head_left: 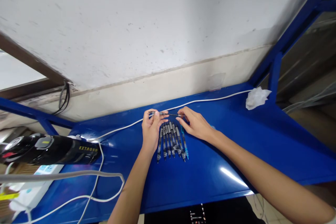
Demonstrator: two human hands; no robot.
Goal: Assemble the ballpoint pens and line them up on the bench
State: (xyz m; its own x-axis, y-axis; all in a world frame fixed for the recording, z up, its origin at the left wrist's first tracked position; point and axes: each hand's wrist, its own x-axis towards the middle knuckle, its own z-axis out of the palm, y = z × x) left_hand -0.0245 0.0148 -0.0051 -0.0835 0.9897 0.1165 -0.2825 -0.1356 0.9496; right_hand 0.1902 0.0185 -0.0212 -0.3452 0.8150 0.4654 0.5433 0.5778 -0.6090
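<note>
While my left hand (151, 126) grasps a grey-and-dark pen barrel (161, 113) between thumb and fingers, my right hand (196, 123) pinches the right end of a thin dark rod (173, 114) that runs across to it; whether the two are joined I cannot tell. I hold them above the blue table (210, 182), at twelve o'clock from a row of pens (174, 141) laid side by side. Most have grey clips and dark barrels; a turquoise pen (185, 143) ends the row at three o'clock. Any print on them is too small for me to read. At nine o'clock, a black bottle (65, 149) carries yellow letters that I read as "EXTRORD". Toward half past eight sits a white power strip (39, 187). At half past five, below the table edge, a lit screen (196, 214) shows white text too tiny to make out. A crumpled white tissue (257, 98) lies at two o'clock, where a white cable (207, 99) reaches it.
</note>
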